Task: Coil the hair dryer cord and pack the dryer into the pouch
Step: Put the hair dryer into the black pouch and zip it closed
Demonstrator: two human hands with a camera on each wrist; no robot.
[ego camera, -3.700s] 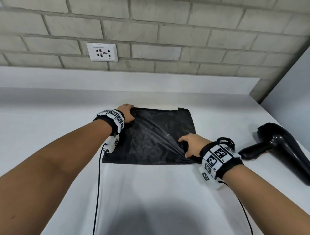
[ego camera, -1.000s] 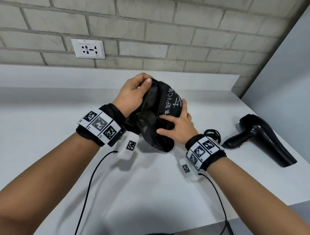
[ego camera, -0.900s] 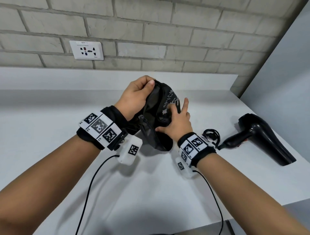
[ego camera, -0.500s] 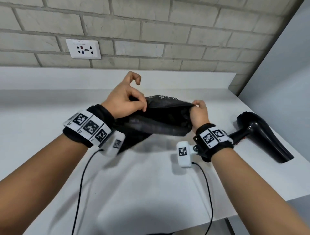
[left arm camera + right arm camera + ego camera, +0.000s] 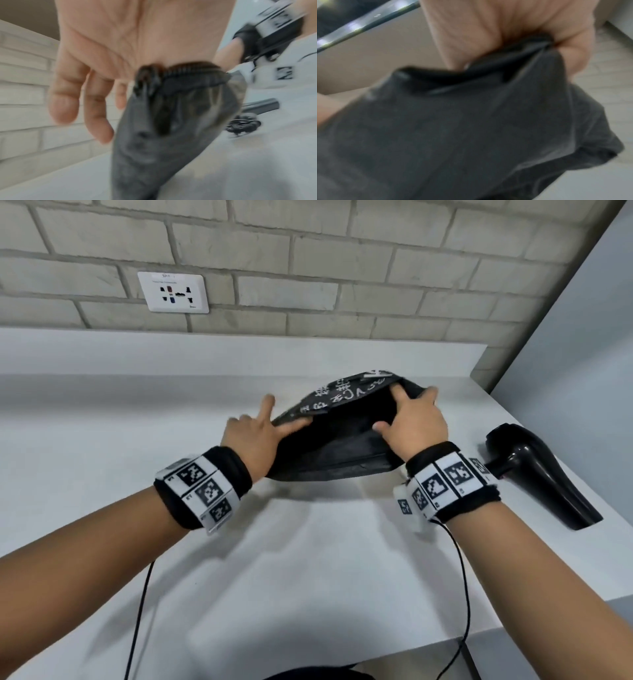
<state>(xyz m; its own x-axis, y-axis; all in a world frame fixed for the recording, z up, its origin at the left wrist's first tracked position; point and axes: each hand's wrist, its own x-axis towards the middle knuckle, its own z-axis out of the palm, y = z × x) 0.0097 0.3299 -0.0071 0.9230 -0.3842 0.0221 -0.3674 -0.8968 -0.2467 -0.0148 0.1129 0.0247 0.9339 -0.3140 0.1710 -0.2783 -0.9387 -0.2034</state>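
Both hands hold the black pouch (image 5: 342,453) with white lettering a little above the white counter (image 5: 308,559), its zip mouth pulled apart and facing me. My left hand (image 5: 260,433) pinches the left end of the zip edge, its other fingers spread free; the left wrist view shows the zip (image 5: 171,70) at the left hand (image 5: 102,54). My right hand (image 5: 414,422) grips the right end, thumb inside the mouth; the blurred right wrist view shows the right hand (image 5: 505,27) clamped on the pouch (image 5: 471,135). The black hair dryer (image 5: 541,477) lies on the counter to the right, its coiled cord (image 5: 243,125) beside the handle.
A brick wall with a white socket plate (image 5: 173,292) runs behind the counter's raised back ledge. A grey panel (image 5: 582,337) closes the right side. Thin black cables (image 5: 137,611) hang from both wristbands over the counter's front edge.
The pouch went from flat on the counter to lifted and turned. In the last half second both hands shifted along its edge and pulled the mouth open toward me.
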